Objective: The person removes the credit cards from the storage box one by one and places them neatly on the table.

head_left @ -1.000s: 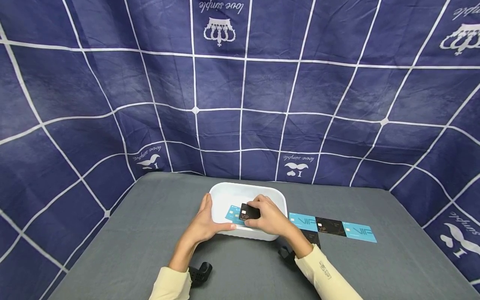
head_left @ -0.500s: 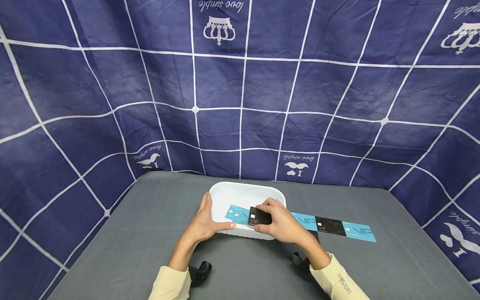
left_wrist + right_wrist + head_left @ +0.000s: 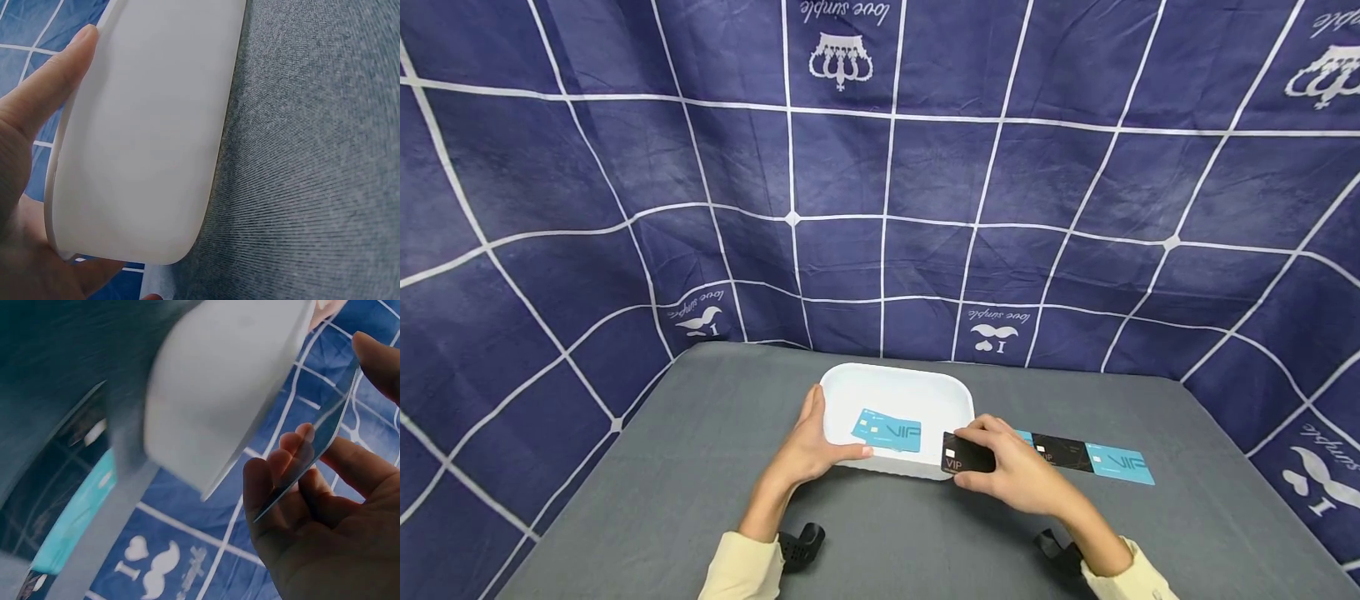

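Two-handed: holds tray (image 3: 887, 387) with left hand (image 3: 808, 448), pinches black card (image 3: 961, 455) in right hand (image 3: 1021, 473); could nudge laid cards (image 3: 1063, 452) at lower right by lowering askew.

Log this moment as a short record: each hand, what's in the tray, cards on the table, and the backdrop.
Left hand: holds the white tray at its left end, thumb along the near rim
Right hand: pinches a black VIP card by the tray's right end
Tray contents: overlapping blue cards
Row right of tray: partly hidden blue card, black card, end blue card
Surface: grey table
Backdrop: blue cloth with white grid lines
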The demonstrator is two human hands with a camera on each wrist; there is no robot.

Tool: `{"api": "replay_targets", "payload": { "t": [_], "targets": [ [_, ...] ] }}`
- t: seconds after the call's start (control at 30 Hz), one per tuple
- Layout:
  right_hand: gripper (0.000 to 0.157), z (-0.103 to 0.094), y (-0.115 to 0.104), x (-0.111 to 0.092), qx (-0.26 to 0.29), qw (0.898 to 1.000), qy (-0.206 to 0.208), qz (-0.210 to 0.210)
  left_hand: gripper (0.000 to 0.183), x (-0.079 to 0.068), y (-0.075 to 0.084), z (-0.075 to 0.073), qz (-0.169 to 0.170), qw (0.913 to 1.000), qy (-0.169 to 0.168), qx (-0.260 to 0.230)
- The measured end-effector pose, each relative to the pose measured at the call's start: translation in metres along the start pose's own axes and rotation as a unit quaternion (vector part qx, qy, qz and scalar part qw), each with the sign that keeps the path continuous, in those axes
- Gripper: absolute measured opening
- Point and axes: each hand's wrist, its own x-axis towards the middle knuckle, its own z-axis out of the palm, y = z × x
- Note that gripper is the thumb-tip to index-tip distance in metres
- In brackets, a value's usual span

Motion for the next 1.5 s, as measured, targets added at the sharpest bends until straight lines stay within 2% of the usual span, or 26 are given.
{"api": "replay_targets", "payload": {
  "t": [0.17,0.33,0.6,0.93,1.1,1.3,1.5],
  "targets": [
    [0.050,-0.013,0.013,-0.020,-0.008,1.000,0.012,0.025,0.137,0.002,0.001,0.000,-0.001,1.0000,0.002,-0.006],
    [0.056,-0.026,0.030,-0.036,0.011,0.998,0.003,0.056,0.137,0.001,0.000,0.001,-0.010,0.9999,0.000,-0.004],
    [0.053,-0.042,0.053,-0.060,0.017,0.999,0.012,0.046,0.138,0.001,0.000,-0.001,-0.017,0.9998,-0.003,-0.006],
    [0.052,-0.044,0.076,-0.083,-0.008,0.999,0.027,0.029,0.137,0.001,0.001,-0.001,-0.015,0.9999,-0.003,-0.007],
    [0.052,-0.045,0.083,-0.094,-0.038,0.999,0.035,0.018,0.137,0.001,0.001,0.000,-0.013,0.9999,-0.002,-0.008],
    [0.053,-0.042,0.090,-0.099,-0.068,0.996,0.052,0.016,0.136,0.002,0.000,-0.001,-0.005,1.0000,0.000,-0.002],
    [0.055,-0.040,0.094,-0.098,-0.094,0.995,0.023,0.025,0.136,0.000,0.000,-0.002,-0.001,1.0000,0.000,0.004]
  ]
}}
